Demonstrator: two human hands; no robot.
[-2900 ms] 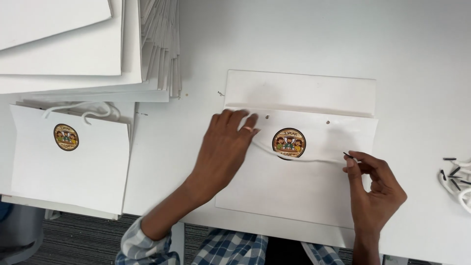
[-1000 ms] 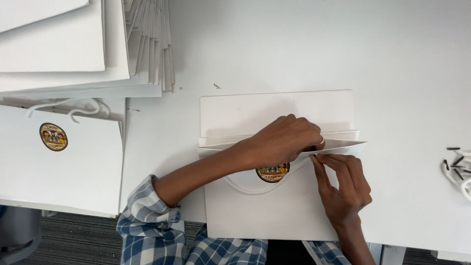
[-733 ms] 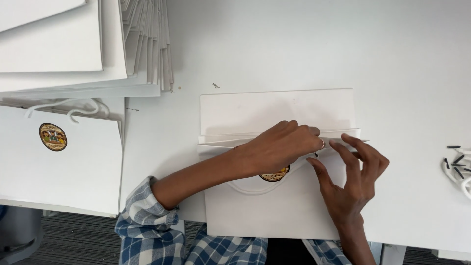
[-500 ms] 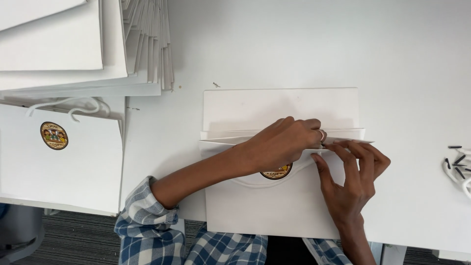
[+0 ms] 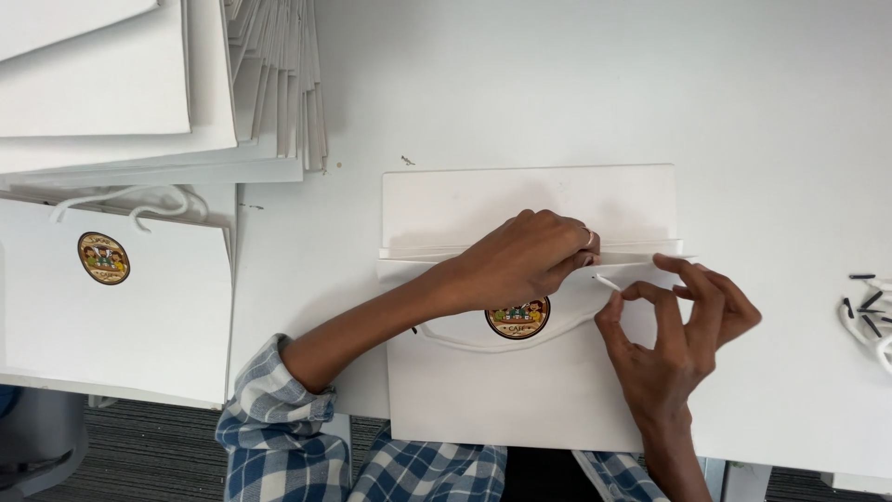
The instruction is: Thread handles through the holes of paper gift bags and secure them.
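Observation:
A flat white paper bag point(image 5: 520, 390) with a round colourful sticker point(image 5: 518, 319) lies on the white table point(image 5: 595, 84) in front of me. My left hand point(image 5: 520, 260) reaches across and presses on the bag's opened top edge, fingertips tucked into the mouth. My right hand point(image 5: 678, 325) pinches the end of a white cord handle point(image 5: 609, 282) between thumb and forefinger at the bag's upper right. The cord's loop curves below the sticker.
A finished bag point(image 5: 111, 279) with sticker and cord handles lies at the left. A stack of flat white bags point(image 5: 158, 84) fills the upper left. Loose white cords with black tips point(image 5: 869, 311) lie at the right edge. The table's front edge runs below the bags.
My left hand moved from the bag's centre to its top edge and opened it. My right hand has drawn the cord end clear of the bag's edge.

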